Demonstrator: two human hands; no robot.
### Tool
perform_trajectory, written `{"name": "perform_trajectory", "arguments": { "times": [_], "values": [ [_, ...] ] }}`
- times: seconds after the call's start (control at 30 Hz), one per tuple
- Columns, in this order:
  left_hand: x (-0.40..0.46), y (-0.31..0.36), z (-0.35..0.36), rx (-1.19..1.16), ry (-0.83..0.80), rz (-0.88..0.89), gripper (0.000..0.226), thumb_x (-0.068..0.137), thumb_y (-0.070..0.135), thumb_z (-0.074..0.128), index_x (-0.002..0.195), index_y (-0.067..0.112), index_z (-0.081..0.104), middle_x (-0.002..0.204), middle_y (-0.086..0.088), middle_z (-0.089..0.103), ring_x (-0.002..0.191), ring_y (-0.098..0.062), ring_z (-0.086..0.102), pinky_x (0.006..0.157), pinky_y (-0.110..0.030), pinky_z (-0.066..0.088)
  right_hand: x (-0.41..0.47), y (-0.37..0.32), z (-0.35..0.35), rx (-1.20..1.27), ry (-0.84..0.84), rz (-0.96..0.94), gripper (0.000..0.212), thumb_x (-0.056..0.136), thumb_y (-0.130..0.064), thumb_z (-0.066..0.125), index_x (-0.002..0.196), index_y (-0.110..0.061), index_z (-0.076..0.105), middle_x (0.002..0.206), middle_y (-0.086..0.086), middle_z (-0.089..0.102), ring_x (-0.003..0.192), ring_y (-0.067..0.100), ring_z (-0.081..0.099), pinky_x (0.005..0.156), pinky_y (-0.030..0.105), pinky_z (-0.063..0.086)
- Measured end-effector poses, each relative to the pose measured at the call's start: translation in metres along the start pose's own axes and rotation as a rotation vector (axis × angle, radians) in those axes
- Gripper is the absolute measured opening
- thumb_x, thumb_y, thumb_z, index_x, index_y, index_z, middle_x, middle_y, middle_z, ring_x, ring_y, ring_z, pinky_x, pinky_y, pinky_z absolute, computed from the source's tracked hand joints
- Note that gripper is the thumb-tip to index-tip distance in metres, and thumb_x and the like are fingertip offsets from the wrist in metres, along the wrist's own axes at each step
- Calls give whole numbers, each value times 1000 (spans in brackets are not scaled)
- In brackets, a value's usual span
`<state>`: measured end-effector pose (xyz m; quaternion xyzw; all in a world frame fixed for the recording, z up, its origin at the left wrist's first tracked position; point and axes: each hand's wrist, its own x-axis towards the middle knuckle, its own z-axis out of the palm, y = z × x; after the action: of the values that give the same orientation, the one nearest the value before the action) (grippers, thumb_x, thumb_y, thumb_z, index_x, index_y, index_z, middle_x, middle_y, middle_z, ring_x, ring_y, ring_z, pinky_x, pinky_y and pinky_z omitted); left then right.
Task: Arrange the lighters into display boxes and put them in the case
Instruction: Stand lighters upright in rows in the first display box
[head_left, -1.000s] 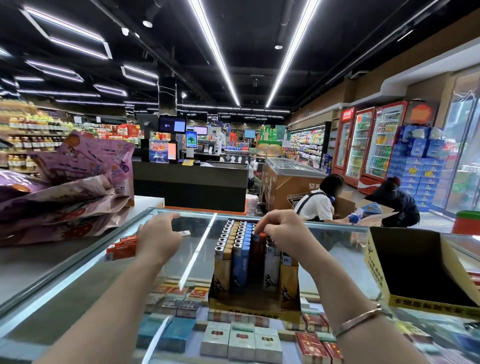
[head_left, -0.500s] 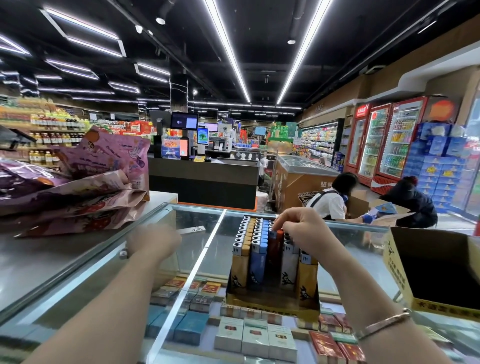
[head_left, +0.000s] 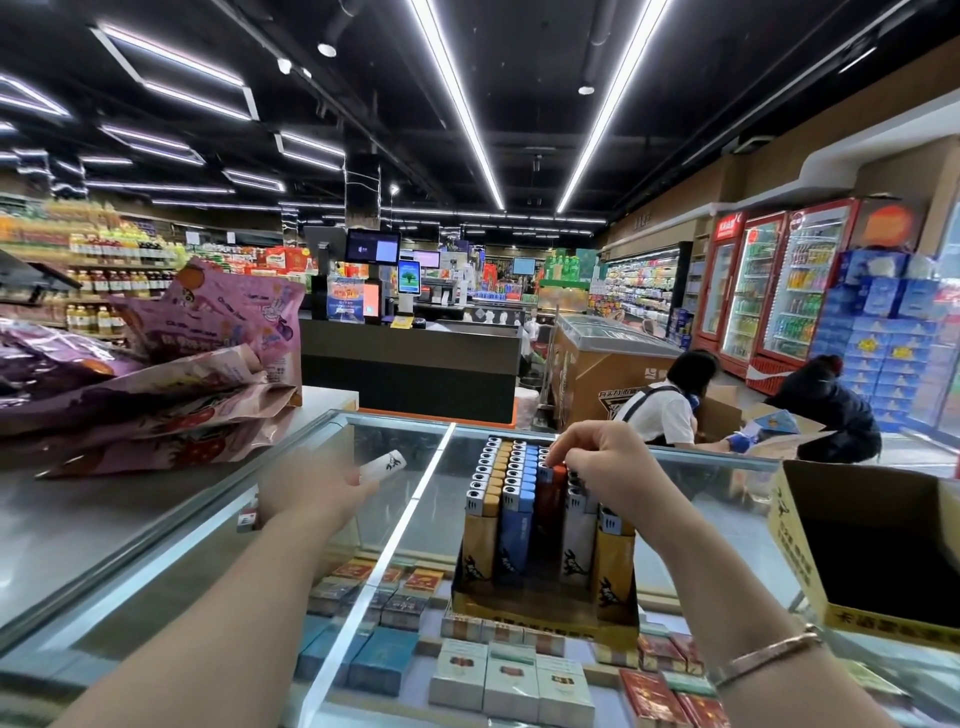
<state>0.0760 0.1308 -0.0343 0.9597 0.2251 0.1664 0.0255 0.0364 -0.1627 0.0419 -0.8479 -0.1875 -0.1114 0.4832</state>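
Black animal logo on lighters (head_left: 524, 499)

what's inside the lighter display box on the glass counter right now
The display box holds upright rows of lighters: yellow, blue, orange and white. The right hand covers the far right rows, so those cannot be seen.

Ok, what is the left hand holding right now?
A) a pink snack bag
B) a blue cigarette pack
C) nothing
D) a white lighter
D: the left hand, blurred, pinches a white lighter with a dark print above the glass counter, left of the display box, while the right hand touches the lighter rows.
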Motion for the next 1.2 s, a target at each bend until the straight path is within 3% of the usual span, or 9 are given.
{"name": "perform_trajectory", "arguments": {
  "times": [0.27, 0.37, 0.47, 0.63, 0.9, 1.0, 1.07, 1.2],
  "values": [
    [0, 0, 0, -1, 85, -24, 77, 69, 82, 37, 113, 21, 54, 115, -2, 59, 108, -22, 50, 86, -38, 37, 0, 1, 0, 3, -2, -4, 31, 86, 6, 48, 68, -12, 64, 65, 3, 59, 39, -3, 47, 42, 12, 37],
    [-4, 4, -6, -86, 181, 22, 62, 70, 80, 45, 92, 23, 56, 87, 2, 62, 82, -18, 56, 65, -29, 42, -1, 1, 0, 7, -7, -14, 30, 87, 6, 48, 68, -12, 64, 64, 4, 58, 36, -4, 45, 40, 9, 35],
    [-12, 7, -10, -137, 217, 87, 51, 73, 76, 49, 74, 25, 54, 66, 6, 55, 60, -10, 52, 48, -22, 35, 0, 0, 0, 12, -8, -16, 30, 87, 6, 48, 68, -11, 64, 64, 3, 58, 37, -5, 47, 39, 9, 35],
    [-13, 8, -12, -48, 220, 131, 39, 81, 64, 47, 81, 27, 59, 72, 9, 56, 66, -10, 52, 50, -24, 32, 0, -1, 0, 4, -1, -17, 30, 86, 7, 48, 67, -11, 64, 62, 2, 57, 37, -5, 47, 39, 8, 34],
    [-16, 10, -10, -207, 326, 259, 28, 88, 44, 48, 66, 26, 54, 60, 12, 54, 56, -6, 51, 47, -20, 31, -2, -3, -1, 8, -1, -10, 30, 86, 7, 47, 67, -9, 63, 58, 0, 54, 35, -4, 45, 38, 8, 33],
    [-23, 20, -23, -572, 335, 233, 30, 90, 35, 52, 62, 23, 53, 54, 8, 53, 53, -11, 50, 48, -22, 31, -3, -3, -1, -8, -10, -15, 29, 87, 6, 47, 68, -10, 63, 58, 1, 54, 36, -3, 46, 38, 9, 34],
    [-28, 30, -42, -1100, 209, 174, 34, 90, 27, 55, 58, 18, 50, 47, 6, 49, 48, -16, 47, 47, -24, 33, -4, -4, -1, -42, -11, -36, 28, 87, 5, 48, 69, -11, 63, 57, 0, 54, 36, -3, 46, 39, 9, 33],
    [-46, 51, -89, -2052, -121, 101, 34, 86, 34, 57, 56, 21, 50, 46, 4, 46, 40, -11, 42, 41, -21, 37, -8, -9, -1, -157, 68, -125, 28, 87, 4, 50, 70, -16, 62, 60, 0, 56, 40, 1, 45, 41, 13, 34]
  ]
}}
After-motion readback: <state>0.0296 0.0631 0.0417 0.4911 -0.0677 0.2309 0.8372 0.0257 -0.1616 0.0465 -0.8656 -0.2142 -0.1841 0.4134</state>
